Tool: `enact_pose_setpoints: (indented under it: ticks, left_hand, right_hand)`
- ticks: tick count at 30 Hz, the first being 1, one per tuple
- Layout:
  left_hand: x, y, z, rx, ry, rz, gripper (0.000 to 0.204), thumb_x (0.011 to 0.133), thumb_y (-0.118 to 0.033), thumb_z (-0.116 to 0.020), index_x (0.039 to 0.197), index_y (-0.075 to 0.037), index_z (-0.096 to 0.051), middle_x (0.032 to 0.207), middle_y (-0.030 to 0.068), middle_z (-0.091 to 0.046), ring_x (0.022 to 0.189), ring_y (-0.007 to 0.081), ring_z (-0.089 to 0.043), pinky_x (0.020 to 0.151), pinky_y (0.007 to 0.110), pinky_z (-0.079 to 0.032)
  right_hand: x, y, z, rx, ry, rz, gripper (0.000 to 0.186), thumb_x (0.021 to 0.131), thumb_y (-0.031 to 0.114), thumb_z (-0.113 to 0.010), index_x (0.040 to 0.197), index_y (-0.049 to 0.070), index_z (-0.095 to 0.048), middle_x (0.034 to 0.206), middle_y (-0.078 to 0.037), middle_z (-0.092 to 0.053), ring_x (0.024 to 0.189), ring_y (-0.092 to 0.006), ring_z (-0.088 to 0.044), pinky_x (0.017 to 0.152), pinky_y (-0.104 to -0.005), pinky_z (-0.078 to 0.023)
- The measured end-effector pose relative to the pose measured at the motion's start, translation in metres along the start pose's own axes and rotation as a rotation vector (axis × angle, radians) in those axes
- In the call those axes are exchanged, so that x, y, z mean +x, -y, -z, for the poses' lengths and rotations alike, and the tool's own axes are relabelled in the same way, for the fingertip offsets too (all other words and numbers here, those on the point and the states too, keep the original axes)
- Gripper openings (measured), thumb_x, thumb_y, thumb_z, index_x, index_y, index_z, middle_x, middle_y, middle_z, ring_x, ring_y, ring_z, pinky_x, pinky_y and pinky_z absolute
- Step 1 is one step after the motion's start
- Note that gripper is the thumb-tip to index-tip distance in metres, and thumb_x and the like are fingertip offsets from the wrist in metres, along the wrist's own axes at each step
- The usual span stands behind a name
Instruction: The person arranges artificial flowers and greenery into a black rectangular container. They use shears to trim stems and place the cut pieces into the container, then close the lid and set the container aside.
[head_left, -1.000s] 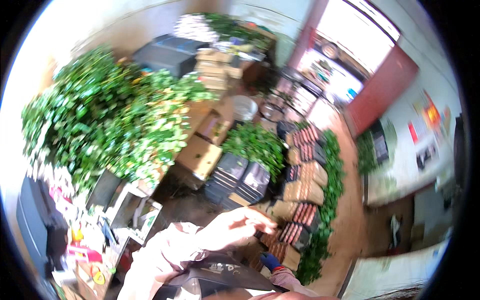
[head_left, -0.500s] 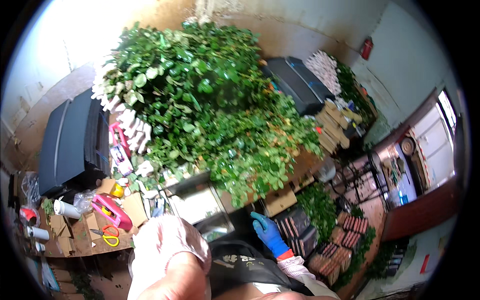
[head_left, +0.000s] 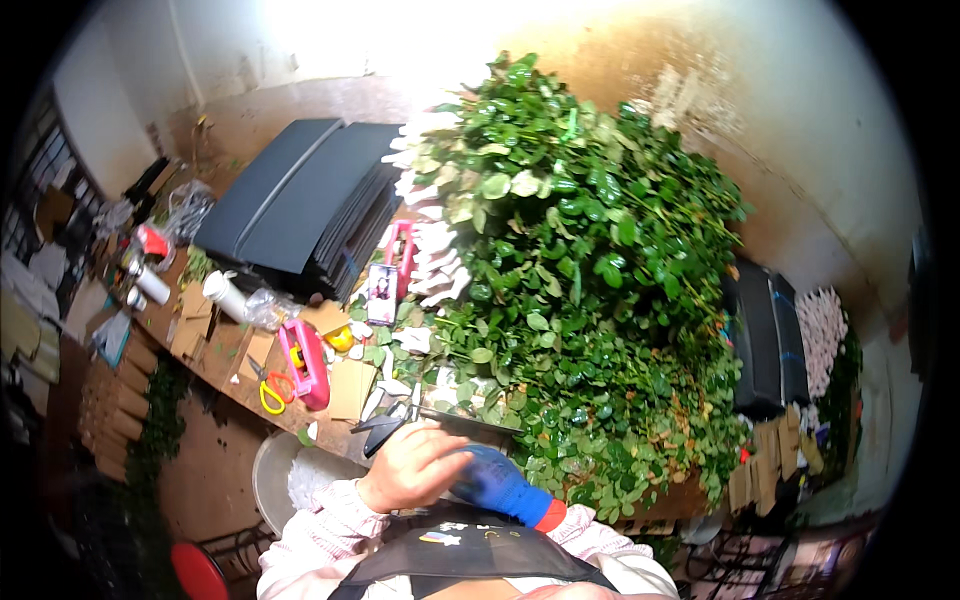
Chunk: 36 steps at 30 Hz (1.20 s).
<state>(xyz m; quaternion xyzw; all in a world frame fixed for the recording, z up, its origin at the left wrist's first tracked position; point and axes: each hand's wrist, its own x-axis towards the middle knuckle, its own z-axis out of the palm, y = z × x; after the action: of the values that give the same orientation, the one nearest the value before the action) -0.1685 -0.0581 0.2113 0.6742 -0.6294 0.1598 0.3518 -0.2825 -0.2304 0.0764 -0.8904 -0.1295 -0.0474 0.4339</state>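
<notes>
Low in the centre, my bare left hand reaches across my blue-gloved right hand, its fingers loosely curved and apart. The glove's fingertips are partly hidden and blurred, so I cannot tell whether they hold anything. Just beyond both hands are a dark tool and a metal tray strewn with leaves. A large pile of leafy stems fills the middle and right of the table, white wrapped ends facing left. To the left lie yellow-orange scissors, a pink tape dispenser and cardboard pieces.
Stacks of dark sheets stand at back left and right. A phone leans among pink items, near white cylinders. Below the table's left edge are a pale bucket, a red stool and bundled greenery.
The view has swung left from the doorway and floor bundles to the table. My hands, apart half a second ago, now overlap at the table's near edge.
</notes>
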Motion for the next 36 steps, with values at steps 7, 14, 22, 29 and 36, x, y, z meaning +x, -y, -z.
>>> enact_pose_setpoints:
  ticks: [7, 14, 22, 29, 36]
  left_hand:
    - [-0.113, 0.017, -0.044, -0.079, 0.085, 0.477, 0.03, 0.077, -0.006, -0.07, 0.107, -0.005, -0.068, 0.1, 0.0085, -0.068, 0.091, 0.0277, -0.064, 0.08, 0.04, -0.052]
    - [-0.229, 0.156, -0.004, 0.465, -0.321, 0.89, 0.035, 0.081, -0.019, -0.069, 0.111, -0.002, -0.06, 0.111, 0.017, -0.06, 0.105, 0.0368, -0.056, 0.092, 0.047, -0.044]
    - [-0.338, 0.297, 0.042, 0.523, 0.111, 1.923, 0.099, 0.071, -0.047, -0.085, 0.142, 0.006, -0.04, 0.147, 0.027, -0.038, 0.138, 0.0435, -0.037, 0.117, 0.048, -0.032]
    - [-0.347, 0.283, 0.033, 0.311, -0.302, 1.902, 0.083, 0.066, -0.026, -0.085, 0.131, 0.009, -0.048, 0.133, 0.0346, -0.047, 0.122, 0.046, -0.052, 0.107, 0.045, -0.044]
    - [-0.237, 0.153, 0.037, -0.493, -0.481, 1.147, 0.034, 0.082, -0.001, -0.061, 0.113, -0.005, -0.049, 0.102, 0.0063, -0.057, 0.087, 0.0156, -0.06, 0.078, 0.031, -0.053]
  right_hand:
    - [0.012, 0.021, 0.019, -0.179, 0.055, -0.061, 0.045, 0.089, 0.025, -0.071, 0.129, 0.005, -0.064, 0.12, -0.018, -0.068, 0.107, -0.0356, -0.066, 0.093, -0.0445, -0.052]
    - [-0.026, 0.002, -0.031, 0.326, 0.057, -0.542, 0.045, 0.097, 0.021, -0.064, 0.138, 0.004, -0.058, 0.132, -0.016, -0.065, 0.12, -0.0273, -0.065, 0.103, -0.0369, -0.049]
    - [-0.015, 0.008, -0.026, 0.269, 0.096, -0.701, 0.046, 0.097, 0.023, -0.066, 0.138, 0.004, -0.058, 0.132, -0.015, -0.066, 0.118, -0.0213, -0.065, 0.101, -0.0329, -0.05]
    - [-0.008, 0.03, -0.016, 0.047, 0.046, -0.577, 0.044, 0.096, 0.024, -0.066, 0.138, 0.011, -0.06, 0.129, -0.015, -0.067, 0.113, -0.0243, -0.067, 0.094, -0.0347, -0.053]
    - [0.039, 0.066, -0.008, 0.687, -0.29, -0.507, 0.042, 0.099, 0.018, -0.062, 0.138, 0.002, -0.057, 0.133, -0.011, -0.063, 0.118, -0.0228, -0.064, 0.1, -0.0338, -0.049]
